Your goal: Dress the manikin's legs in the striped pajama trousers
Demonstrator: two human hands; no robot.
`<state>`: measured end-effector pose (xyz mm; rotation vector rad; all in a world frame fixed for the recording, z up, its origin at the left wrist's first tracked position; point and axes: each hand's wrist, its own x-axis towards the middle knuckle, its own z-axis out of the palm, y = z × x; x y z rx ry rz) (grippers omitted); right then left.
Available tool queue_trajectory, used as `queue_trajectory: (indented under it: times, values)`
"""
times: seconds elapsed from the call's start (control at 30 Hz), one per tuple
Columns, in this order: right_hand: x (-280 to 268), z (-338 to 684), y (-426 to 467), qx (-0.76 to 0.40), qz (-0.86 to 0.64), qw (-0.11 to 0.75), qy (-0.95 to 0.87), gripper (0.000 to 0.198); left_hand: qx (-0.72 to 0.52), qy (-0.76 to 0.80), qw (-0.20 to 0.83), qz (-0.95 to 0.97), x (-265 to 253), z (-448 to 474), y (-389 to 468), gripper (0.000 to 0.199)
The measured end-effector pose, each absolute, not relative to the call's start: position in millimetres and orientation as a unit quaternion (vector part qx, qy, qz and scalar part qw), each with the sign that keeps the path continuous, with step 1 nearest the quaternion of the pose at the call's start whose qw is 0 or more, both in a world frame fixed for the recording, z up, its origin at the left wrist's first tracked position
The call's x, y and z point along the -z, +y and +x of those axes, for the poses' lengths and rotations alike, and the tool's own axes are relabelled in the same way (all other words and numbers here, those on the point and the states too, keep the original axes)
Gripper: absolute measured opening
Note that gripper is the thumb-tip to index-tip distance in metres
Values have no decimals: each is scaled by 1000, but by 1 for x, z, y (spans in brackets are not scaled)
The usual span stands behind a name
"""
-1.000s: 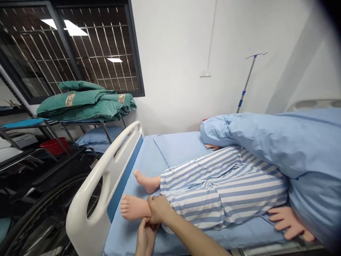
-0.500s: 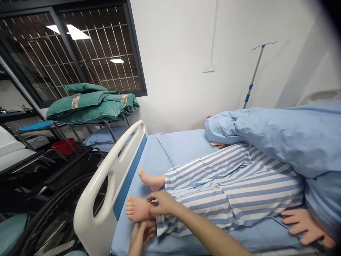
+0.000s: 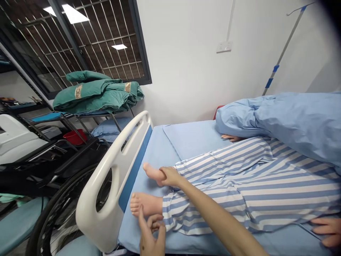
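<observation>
Two smooth bare feet (image 3: pixel 146 204) protrude from blue-and-white striped trousers (image 3: pixel 255 181).

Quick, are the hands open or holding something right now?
Left hand: partly open, fingers bent, beside the near foot, not gripping it.
Right hand: closed around the far foot near the ankle.

There are two bare feet (image 3: pixel 149 204), two striped trouser legs (image 3: pixel 181 215), two lying figure's hands (image 3: pixel 329 230) and two person's own hands (image 3: pixel 172 176) — plus one bed (image 3: pixel 191 138), one drip stand (image 3: pixel 286 46), one wall socket (image 3: pixel 224 47), one red bucket (image 3: pixel 74 138).
</observation>
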<state>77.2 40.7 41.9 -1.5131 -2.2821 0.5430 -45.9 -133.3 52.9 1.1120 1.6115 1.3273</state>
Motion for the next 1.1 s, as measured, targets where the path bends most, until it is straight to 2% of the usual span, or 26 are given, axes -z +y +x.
queue_trajectory:
  times: [0.17,0.3,0.43,0.5,0.57,0.73,0.8,0.87,0.97,1.1]
  values:
    - [-21,70,50,-85,-551,151,-816,50,-472,607,456,449,-50,-34,-113,65]
    - [-12,68,52,-73,-557,133,-817,48,-444,600,465,476,-47,-31,-93,48]
    - [-15,69,56,-91,-551,123,-821,51,-463,572,393,551,-51,-25,-60,37]
    - [-17,72,58,-112,-536,144,-825,42,-475,560,351,581,-52,-20,-36,38]
    - [-18,81,59,-159,-511,179,-826,31,-458,563,298,620,-51,-12,-12,41]
    - [-24,145,46,-306,-467,325,-763,33,-352,543,146,749,-38,9,31,56]
    - [-28,182,35,-368,-468,337,-730,27,-313,514,105,792,-29,18,39,59]
    - [-31,219,24,-406,-483,307,-713,24,-256,495,86,826,-20,27,44,62]
    - [-33,264,11,-415,-510,216,-722,22,-171,488,95,850,-14,39,49,67]
    - [-25,299,5,-380,-549,106,-737,23,-146,487,95,856,-18,51,50,61]
